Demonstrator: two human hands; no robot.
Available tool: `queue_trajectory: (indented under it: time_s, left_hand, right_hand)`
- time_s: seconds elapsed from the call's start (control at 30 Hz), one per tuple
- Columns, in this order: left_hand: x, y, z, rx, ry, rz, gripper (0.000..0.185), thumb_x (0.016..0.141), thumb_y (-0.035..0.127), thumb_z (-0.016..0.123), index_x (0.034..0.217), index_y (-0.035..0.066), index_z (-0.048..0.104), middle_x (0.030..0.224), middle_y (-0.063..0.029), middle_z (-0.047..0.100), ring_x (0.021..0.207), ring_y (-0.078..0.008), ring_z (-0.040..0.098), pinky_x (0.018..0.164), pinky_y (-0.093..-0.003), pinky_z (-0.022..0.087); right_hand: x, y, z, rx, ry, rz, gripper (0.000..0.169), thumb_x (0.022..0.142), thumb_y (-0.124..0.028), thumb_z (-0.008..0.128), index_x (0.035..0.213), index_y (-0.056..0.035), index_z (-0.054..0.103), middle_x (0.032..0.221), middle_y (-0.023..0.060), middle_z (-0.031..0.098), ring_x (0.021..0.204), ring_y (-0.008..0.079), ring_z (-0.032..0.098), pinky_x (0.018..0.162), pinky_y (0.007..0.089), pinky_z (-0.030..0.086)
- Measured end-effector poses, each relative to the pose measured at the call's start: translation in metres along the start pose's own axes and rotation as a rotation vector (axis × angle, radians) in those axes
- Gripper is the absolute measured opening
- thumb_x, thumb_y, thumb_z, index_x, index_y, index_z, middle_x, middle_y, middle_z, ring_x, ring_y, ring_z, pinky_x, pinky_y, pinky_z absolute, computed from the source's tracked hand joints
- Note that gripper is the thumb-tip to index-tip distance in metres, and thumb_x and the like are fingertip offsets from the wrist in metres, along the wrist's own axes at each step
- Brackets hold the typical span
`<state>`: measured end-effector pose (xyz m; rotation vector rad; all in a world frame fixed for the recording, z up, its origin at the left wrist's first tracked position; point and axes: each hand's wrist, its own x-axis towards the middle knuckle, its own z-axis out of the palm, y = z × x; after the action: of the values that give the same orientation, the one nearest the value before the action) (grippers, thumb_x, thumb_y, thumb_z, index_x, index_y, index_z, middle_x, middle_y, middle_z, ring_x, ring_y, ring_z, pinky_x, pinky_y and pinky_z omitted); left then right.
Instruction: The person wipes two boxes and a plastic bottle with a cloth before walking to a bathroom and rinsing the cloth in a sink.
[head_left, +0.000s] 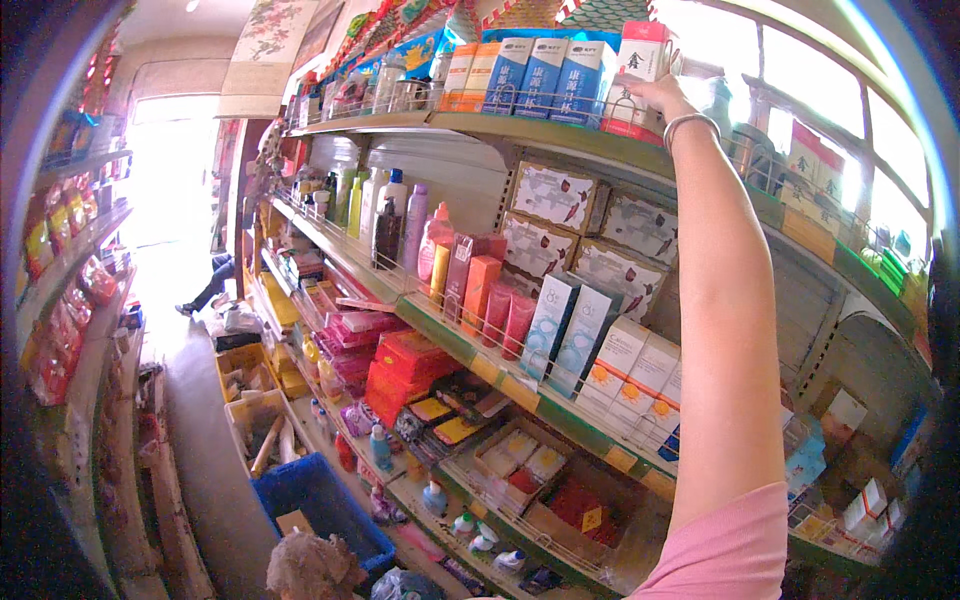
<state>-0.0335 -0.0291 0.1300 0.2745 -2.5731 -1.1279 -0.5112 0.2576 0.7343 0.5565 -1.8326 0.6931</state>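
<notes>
My right hand (664, 94) is raised to the top shelf (480, 124), with a bangle at its wrist. It grips the right side of a tall red and white box (643, 51) that bears writing; one digit lies across the front of the box. Just left of it stand several blue and white boxes (581, 79), then orange and white boxes (469, 71), all behind a low wire guard. My left hand is out of view. At the bottom edge a greyish-brown, fuzzy thing (311, 566) shows; whether it is a cloth I cannot tell.
The middle shelf holds bottles (386, 225), pink tubes (517, 322) and white cartons (619, 360). Below lie red boxes (401, 375) and pump bottles (435, 499). A blue plastic crate (375, 547) stands in the aisle. Shelves with red packets (64, 360) line the left; a person's leg (210, 289) shows near the doorway.
</notes>
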Motion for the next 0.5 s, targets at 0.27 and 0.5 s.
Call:
queue_trajectory:
  time_s: [0.27,0.5]
  left_hand:
    - [-0.012,0.003,-0.013,0.059,0.035,-0.031,0.023,0.083,0.03,0.05,0.085,0.01,0.061,0.078,-0.0107,0.058,0.078,-0.0274,0.056,0.065,-0.041,0.044]
    - [-0.015,0.004,-0.006,0.06,0.01,0.014,0.022,0.082,0.03,0.051,0.084,0.01,0.061,0.078,-0.0105,0.058,0.078,-0.0274,0.056,0.065,-0.0406,0.045]
  right_hand:
    - [-0.075,-0.075,-0.041,0.127,0.35,0.142,0.066,0.064,-0.034,0.081,0.113,0.0032,0.057,0.097,0.0152,0.067,0.087,0.0234,0.065,0.079,0.0345,0.051]
    - [-0.035,-0.058,-0.076,0.547,0.695,-0.383,0.069,0.064,-0.032,0.08,0.112,0.0076,0.051,0.103,0.0197,0.062,0.095,0.0297,0.062,0.084,0.0377,0.048]
